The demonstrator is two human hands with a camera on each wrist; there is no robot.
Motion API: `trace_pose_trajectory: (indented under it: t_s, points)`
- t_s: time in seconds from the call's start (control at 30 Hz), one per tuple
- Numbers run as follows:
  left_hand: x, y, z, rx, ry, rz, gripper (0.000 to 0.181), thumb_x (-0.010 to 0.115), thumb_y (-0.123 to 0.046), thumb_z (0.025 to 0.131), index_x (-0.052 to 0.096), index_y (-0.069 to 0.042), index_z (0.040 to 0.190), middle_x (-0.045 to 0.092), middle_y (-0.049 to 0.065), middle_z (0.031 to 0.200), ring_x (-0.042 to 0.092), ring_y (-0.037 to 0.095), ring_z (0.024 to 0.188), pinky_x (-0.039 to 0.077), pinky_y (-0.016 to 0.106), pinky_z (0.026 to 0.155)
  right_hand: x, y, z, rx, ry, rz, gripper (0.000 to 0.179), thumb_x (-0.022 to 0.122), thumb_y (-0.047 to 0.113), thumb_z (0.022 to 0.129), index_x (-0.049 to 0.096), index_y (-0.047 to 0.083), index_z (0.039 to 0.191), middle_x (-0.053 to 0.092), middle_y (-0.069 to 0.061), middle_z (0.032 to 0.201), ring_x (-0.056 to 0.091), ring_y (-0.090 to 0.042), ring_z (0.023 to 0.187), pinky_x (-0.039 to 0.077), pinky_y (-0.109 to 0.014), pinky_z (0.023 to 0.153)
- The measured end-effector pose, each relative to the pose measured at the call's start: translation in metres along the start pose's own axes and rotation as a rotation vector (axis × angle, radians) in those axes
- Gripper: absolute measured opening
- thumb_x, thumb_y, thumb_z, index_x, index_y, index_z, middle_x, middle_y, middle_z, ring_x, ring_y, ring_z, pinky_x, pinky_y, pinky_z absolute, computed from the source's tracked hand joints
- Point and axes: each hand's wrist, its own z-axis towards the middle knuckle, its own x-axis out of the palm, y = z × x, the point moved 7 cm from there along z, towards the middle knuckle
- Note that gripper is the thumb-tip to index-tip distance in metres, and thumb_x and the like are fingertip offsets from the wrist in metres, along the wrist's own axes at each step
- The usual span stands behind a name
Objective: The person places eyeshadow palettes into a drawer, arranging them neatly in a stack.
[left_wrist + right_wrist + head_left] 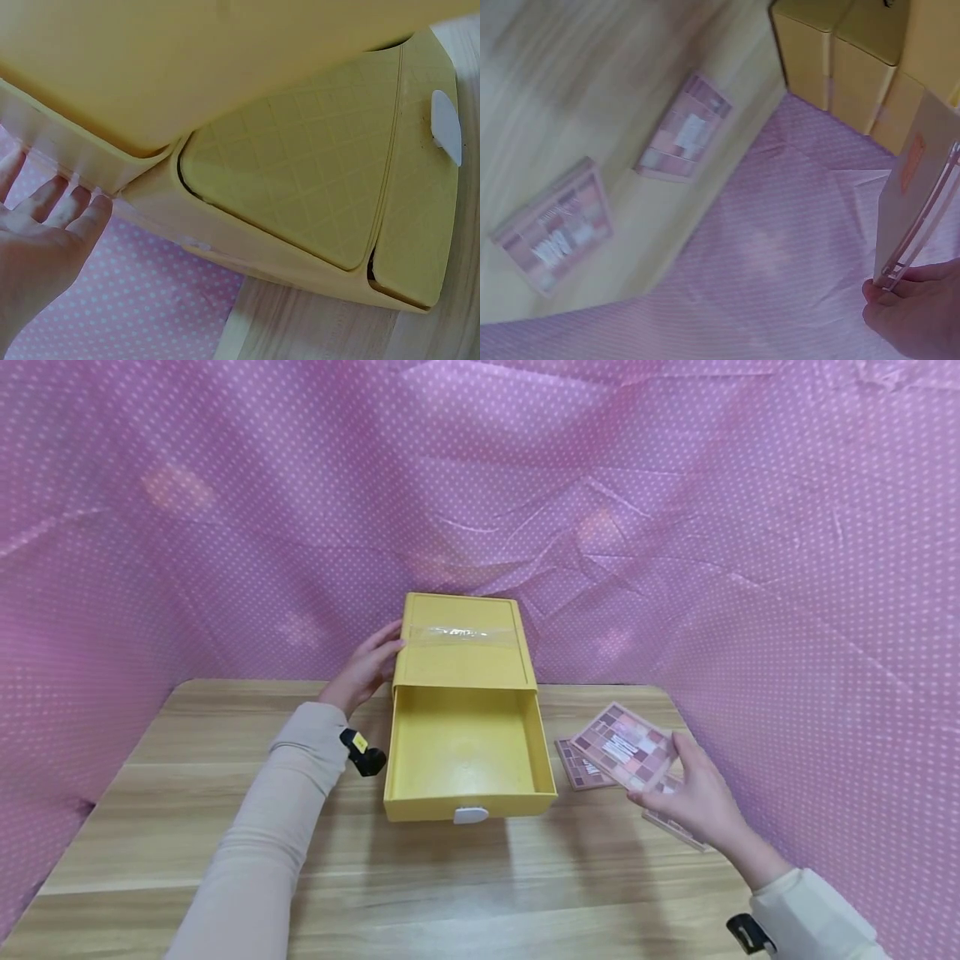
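A yellow drawer unit (465,652) stands on the table with its top drawer (465,743) pulled out and bare inside. The fingers of my left hand (366,668) rest against the unit's left side; the left wrist view shows this hand (45,247) with fairly straight fingers touching the side wall. To the right of the drawer, my right hand (697,802) grips an eyeshadow palette (622,745) by its edge, tilted above the table. Two more eyeshadow palettes lie below it, one (684,135) nearer the unit and the other (559,229) farther off.
The wooden table (480,893) carries the unit and palettes. Pink dotted cloth (480,485) hangs behind and at both sides. Lower drawers (292,165) of the unit are closed, and a white handle (471,815) sticks out from the top drawer's front.
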Motion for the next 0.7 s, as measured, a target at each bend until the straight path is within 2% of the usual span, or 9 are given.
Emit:
trace_pose_trajectory:
  t_s: [0.1, 0.23, 0.33, 0.47, 0.57, 0.7]
  points:
    - [0.000, 0.000, 0.000, -0.001, 0.003, 0.001, 0.053, 0.044, -0.013, 0.090, 0.021, -0.013, 0.138, 0.023, 0.010, 0.139, 0.043, 0.025, 0.108, 0.042, 0.032, 0.085, -0.007, 0.011, 0.004, -0.045, -0.029, -0.016, 0.078, 0.079, 0.036, 0.055, 0.040, -0.004, 0.109, 0.045, -0.017, 0.104, 0.041, -0.037, 0.097, 0.034, -0.058, 0.080]
    - [0.000, 0.000, 0.000, -0.002, 0.006, -0.003, 0.053, 0.044, -0.013, 0.090, 0.021, -0.013, 0.138, 0.023, 0.011, 0.138, 0.046, 0.023, 0.105, 0.043, 0.030, 0.084, -0.016, 0.024, 0.009, -0.091, -0.048, -0.032, 0.075, 0.080, 0.035, 0.054, 0.042, -0.003, 0.107, 0.045, -0.012, 0.098, 0.044, -0.033, 0.090, 0.038, -0.055, 0.075]
    - [-0.001, 0.000, 0.001, -0.002, 0.009, -0.001, 0.053, 0.044, -0.013, 0.090, 0.021, -0.013, 0.138, 0.022, 0.011, 0.139, 0.046, 0.022, 0.105, 0.043, 0.030, 0.084, -0.021, 0.033, 0.013, -0.100, -0.041, -0.030, 0.087, 0.080, 0.034, 0.055, 0.037, -0.006, 0.119, 0.045, -0.015, 0.103, 0.043, -0.035, 0.094, 0.036, -0.057, 0.077]
    - [-0.002, 0.000, 0.001, -0.006, 0.013, -0.006, 0.053, 0.045, -0.014, 0.090, 0.021, -0.013, 0.138, 0.021, 0.010, 0.139, 0.042, 0.025, 0.110, 0.042, 0.031, 0.086, -0.025, 0.045, 0.018, -0.104, -0.017, -0.016, 0.099, 0.079, 0.036, 0.055, 0.029, -0.009, 0.127, 0.039, -0.024, 0.120, 0.035, -0.042, 0.108, 0.029, -0.060, 0.084]
    - [-0.002, 0.000, 0.001, -0.007, 0.015, -0.013, 0.053, 0.045, -0.013, 0.090, 0.021, -0.013, 0.138, 0.021, 0.009, 0.140, 0.040, 0.028, 0.113, 0.042, 0.031, 0.085, -0.025, 0.055, 0.023, -0.134, -0.010, 0.004, 0.099, 0.079, 0.038, 0.054, 0.030, -0.007, 0.127, 0.036, -0.024, 0.125, 0.032, -0.041, 0.112, 0.028, -0.059, 0.087]
    - [-0.002, -0.001, 0.002, 0.001, 0.018, -0.013, 0.052, 0.043, -0.012, 0.091, 0.021, -0.012, 0.138, 0.021, 0.010, 0.140, 0.042, 0.027, 0.111, 0.044, 0.030, 0.082, -0.020, 0.069, 0.030, -0.174, 0.006, 0.030, 0.097, 0.080, 0.035, 0.053, 0.031, -0.007, 0.126, 0.038, -0.020, 0.124, 0.033, -0.036, 0.112, 0.028, -0.054, 0.090]
